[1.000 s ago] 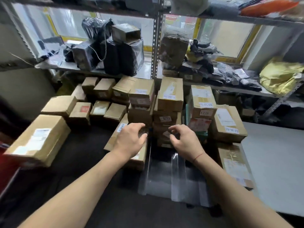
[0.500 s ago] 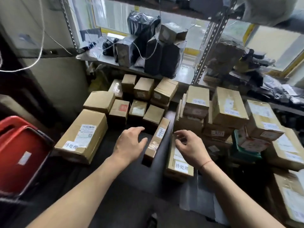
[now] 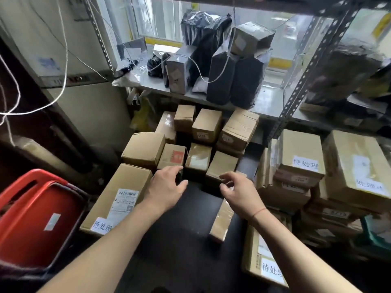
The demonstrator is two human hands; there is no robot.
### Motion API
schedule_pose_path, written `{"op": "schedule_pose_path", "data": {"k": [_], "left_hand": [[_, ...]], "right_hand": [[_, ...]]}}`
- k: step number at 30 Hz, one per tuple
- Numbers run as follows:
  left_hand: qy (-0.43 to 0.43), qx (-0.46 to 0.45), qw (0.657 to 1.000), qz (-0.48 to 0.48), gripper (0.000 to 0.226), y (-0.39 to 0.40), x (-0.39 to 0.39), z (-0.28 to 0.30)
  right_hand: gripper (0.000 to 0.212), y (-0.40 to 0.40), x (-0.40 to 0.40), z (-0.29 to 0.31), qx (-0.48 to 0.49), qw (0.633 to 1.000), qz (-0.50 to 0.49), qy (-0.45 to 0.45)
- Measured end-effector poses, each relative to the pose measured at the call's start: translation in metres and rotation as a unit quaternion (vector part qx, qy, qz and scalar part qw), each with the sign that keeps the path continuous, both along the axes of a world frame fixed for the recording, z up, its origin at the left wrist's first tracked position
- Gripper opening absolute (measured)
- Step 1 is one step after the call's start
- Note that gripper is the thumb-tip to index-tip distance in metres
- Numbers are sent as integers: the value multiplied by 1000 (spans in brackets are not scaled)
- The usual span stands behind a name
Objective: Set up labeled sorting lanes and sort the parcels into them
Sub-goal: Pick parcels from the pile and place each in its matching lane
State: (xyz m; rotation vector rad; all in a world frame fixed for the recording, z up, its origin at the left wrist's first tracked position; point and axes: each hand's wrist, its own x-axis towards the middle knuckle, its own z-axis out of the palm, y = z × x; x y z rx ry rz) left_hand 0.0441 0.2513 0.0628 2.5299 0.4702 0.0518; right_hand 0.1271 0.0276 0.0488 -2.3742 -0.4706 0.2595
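Both hands' grips empty, left hand and right hand near small boxes

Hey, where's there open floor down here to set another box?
The dark floor strip is free, bordered by the long labelled box on its left and the narrow box on its right. Beyond the left hand and right hand, the small boxes sit tightly packed; the stack crowds the right.

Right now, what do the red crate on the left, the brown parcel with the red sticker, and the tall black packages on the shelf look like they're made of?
Red crate with slotted handle: probably moulded plastic, smooth with a slight sheen.
Brown parcel with red sticker: corrugated cardboard, matte, with glossy tape along its seam.
Tall black packages: wrapped in black plastic film, wrinkled and shiny; their contents are hidden.
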Motion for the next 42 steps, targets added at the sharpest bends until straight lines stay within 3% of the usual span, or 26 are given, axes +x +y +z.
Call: {"op": "schedule_pose_path", "data": {"k": [10, 14, 17, 21, 26, 31, 35, 39, 42], "left_hand": [[42, 57, 997, 43, 62, 123, 98, -50], [94, 85, 988, 92, 81, 171, 123, -66], [138, 94, 980, 108, 92, 206, 133, -77], [178, 49, 975, 127, 110, 236, 133, -91], [171, -60, 971, 158, 119, 261, 126, -102], [173, -63, 971, 151, 78, 267, 123, -106], [162, -82, 970, 164, 73, 266, 118, -99], [109, -97, 971, 188, 74, 268, 109, -89], [45, -120, 970, 206, 78, 271, 101, -72]], "right_hand": [[36, 108, 61, -20, -42, 997, 13, 65], [34, 166, 79, -36, -19, 994, 17, 111], [45, 216, 88, -50, 1, 987, 23, 158], [55, 272, 100, -66, -19, 981, 36, 188], [45, 309, 106, -84, -44, 978, 36, 202], [58, 318, 103, -102, -32, 979, 4, 202], [46, 317, 101, -93, 13, 975, -7, 222], [54, 315, 100, -92, 102, 962, -27, 253], [36, 319, 103, -76, 214, 922, -56, 318]]}}
